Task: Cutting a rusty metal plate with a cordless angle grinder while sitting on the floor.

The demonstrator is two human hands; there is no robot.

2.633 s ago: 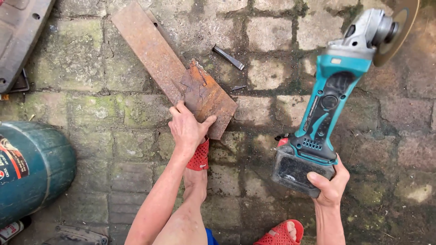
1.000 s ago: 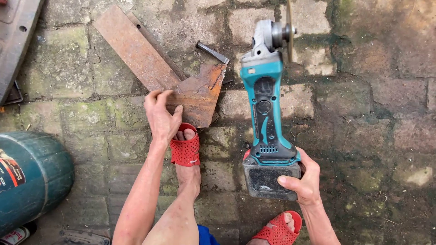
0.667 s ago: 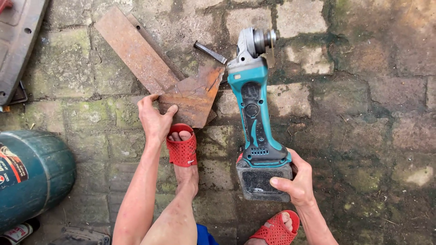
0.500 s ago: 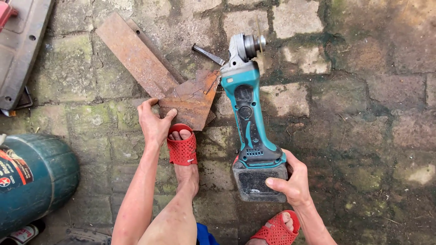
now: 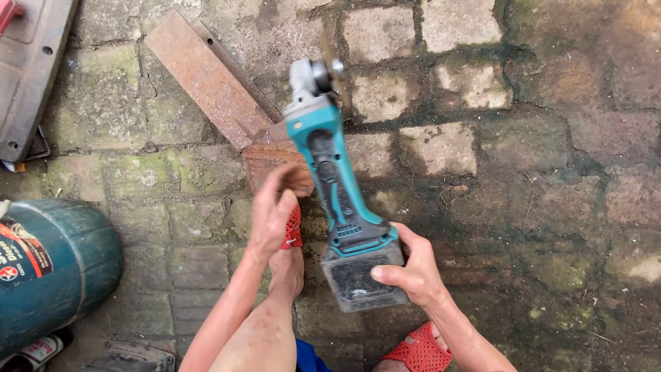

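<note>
- Right now the right hand is wrapped around the rear end of a teal cordless angle grinder, fingers curled over the grey battery pack at the tool's base.
- From that hand the grinder runs up and away, slightly toward the left hand, ending in a grey gear head with a thin disc standing edge-on to the camera, well ahead of both hands.
- The left hand hangs just beside the grinder's body, on its left, fingers loosely bent. Its fingertips reach toward the near end of the rusty steel piece; whether they press on the metal or grasp anything cannot be told.
- Just ahead of the left hand lies the rusty flat steel bar, stretching diagonally away to the upper left over the paving. A shorter rusty plate sits at its near end, partly hidden by the grinder body and the left fingers.
- Directly beneath the left hand, a foot in a red plastic sandal rests at the near edge of that plate.
- A second red sandal shows below the right wrist, near the frame's bottom edge.
- Far to the left of the left forearm lies a dark green gas cylinder on its side.
- Beyond it, at the top left corner, a grey metal case rests on the mossy brick paving.
</note>
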